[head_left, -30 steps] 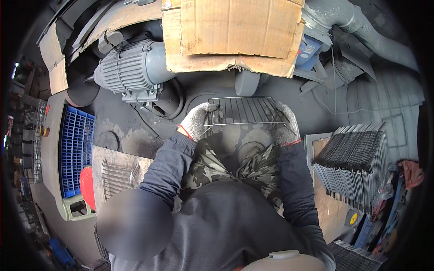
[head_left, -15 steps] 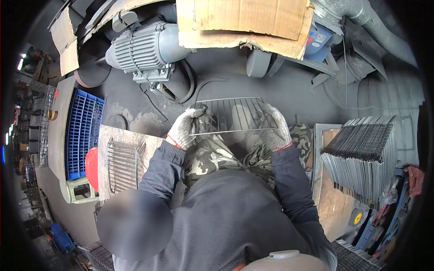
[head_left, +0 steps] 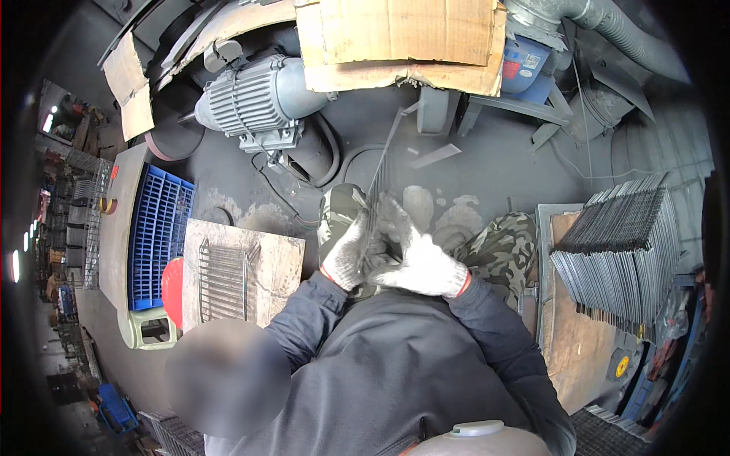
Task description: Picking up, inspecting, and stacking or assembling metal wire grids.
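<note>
A wire rack point(head_left: 379, 176) stands nearly edge-on in front of my lap, its far end pointing away from me. My left hand point(head_left: 348, 254), in a white knitted glove with a dark, dirty palm, grips the near part of the rack from the left. From the other side my right hand point(head_left: 423, 262), gloved the same way, curls its fingers and thumb against the rack, with a gap showing inside the curl. The fingertips of both hands blur into the dark wires.
To the left, several wire pieces point(head_left: 223, 283) lie on a board point(head_left: 283, 262), beside a blue crate point(head_left: 162, 228) and a red round object point(head_left: 172, 292). A large stack of wire racks point(head_left: 620, 254) occupies the right. Ahead are a grey motor point(head_left: 247, 95) and cardboard point(head_left: 403, 34).
The rack has turned from lying broad between my hands to nearly edge-on. My hands have come closer together and nearer my body, the right one moving left.
</note>
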`<state>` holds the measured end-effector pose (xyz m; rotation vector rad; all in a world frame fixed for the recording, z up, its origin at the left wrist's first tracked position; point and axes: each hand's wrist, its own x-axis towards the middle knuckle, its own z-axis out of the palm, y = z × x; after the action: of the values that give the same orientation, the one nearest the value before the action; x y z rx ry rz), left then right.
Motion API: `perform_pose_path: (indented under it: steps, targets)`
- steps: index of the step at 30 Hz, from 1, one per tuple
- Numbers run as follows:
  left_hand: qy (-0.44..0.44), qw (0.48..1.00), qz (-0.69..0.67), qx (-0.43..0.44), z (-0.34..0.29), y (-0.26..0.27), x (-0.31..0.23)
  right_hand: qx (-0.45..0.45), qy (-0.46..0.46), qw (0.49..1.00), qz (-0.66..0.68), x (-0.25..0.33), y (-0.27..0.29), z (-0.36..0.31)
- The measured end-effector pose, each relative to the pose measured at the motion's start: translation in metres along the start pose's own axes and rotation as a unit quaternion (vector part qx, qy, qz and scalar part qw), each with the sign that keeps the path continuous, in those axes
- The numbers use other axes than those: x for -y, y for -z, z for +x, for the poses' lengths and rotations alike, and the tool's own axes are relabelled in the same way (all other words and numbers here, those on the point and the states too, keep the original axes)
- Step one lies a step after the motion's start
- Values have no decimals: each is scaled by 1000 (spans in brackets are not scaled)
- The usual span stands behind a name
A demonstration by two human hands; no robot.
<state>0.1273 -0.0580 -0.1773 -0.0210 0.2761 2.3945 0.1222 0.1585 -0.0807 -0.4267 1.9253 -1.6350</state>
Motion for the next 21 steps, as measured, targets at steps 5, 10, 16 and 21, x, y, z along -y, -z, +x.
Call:
perform_pose_path:
  steps: [5, 10, 16, 21]
  targets:
    - [-70, 963, 147, -215, 22, -24, 19, -166, 144, 923, -317, 0, -16, 7]
    - [-3, 980, 110, -166, 48, -16, 18, -283, 177, 857, -391, -15, 12, 15]
    - [-293, 508, 676, -446, 47, -49, -22, -220, 201, 813, -501, 11, 85, -15]
    - [-252, 685, 654, -200, 66, -36, -67, -121, 185, 859, -462, 12, 138, -8]
